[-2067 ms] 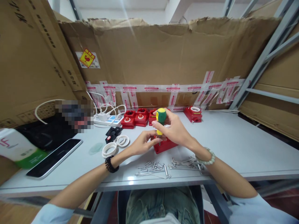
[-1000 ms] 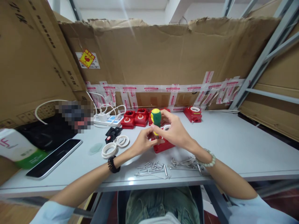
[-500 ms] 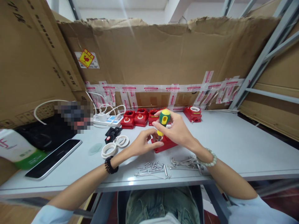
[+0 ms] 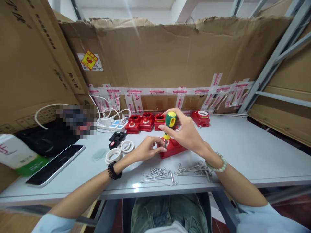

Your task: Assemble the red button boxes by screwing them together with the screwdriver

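Observation:
My right hand [image 4: 186,131] is wrapped around the green and yellow handle of a screwdriver [image 4: 171,120], which points down at a red housing [image 4: 173,149] on the table. Thumb and fingers of my left hand [image 4: 152,147] close together at the screwdriver's tip, by the housing's left end; whatever lies between them is too small to make out. Several loose screws [image 4: 159,172] lie in front of the housing. To their right is a pile of thin metal rods with pale cords [image 4: 194,168].
Several red housings [image 4: 146,121] stand at the back beside a white power strip [image 4: 116,124]; another red housing [image 4: 200,119] stands further right. White rings [image 4: 113,156], black parts [image 4: 117,139] and a phone [image 4: 57,165] lie on the left. Cardboard [image 4: 155,58] walls the back.
The screwdriver's handle has tilted slightly and my right hand's fingers have shifted their grip on it. My left fingers have drawn closer together at the tip.

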### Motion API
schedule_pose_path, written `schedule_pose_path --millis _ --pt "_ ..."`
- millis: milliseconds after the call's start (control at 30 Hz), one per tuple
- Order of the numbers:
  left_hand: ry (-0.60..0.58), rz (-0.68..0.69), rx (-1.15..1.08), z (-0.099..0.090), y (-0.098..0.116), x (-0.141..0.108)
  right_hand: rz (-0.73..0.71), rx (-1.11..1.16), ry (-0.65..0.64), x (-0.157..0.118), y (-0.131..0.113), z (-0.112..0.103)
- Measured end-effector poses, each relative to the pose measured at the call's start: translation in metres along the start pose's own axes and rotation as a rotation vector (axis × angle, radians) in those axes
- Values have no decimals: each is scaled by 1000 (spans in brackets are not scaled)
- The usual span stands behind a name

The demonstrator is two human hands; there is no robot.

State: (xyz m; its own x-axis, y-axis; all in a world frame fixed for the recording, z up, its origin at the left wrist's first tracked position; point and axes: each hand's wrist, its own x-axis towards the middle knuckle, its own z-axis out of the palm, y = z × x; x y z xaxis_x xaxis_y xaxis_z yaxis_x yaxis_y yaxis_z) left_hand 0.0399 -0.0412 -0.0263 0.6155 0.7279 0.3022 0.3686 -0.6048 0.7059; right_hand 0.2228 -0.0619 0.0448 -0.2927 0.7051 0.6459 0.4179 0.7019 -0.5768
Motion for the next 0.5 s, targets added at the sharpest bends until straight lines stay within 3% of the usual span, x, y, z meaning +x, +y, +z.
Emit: schedule_pose_path --millis 167,367,433,500 --pt "4 -33 -8 4 -4 4 -15 31 -30 0 -2 -1" --pt "100 13 55 -4 9 -3 -26 65 198 0 -4 -8" --pt "17 5 32 -11 17 -10 -24 82 263 1 -3 -10" --pt "-145 9 4 -14 21 -16 -10 97 277 2 -1 -10"
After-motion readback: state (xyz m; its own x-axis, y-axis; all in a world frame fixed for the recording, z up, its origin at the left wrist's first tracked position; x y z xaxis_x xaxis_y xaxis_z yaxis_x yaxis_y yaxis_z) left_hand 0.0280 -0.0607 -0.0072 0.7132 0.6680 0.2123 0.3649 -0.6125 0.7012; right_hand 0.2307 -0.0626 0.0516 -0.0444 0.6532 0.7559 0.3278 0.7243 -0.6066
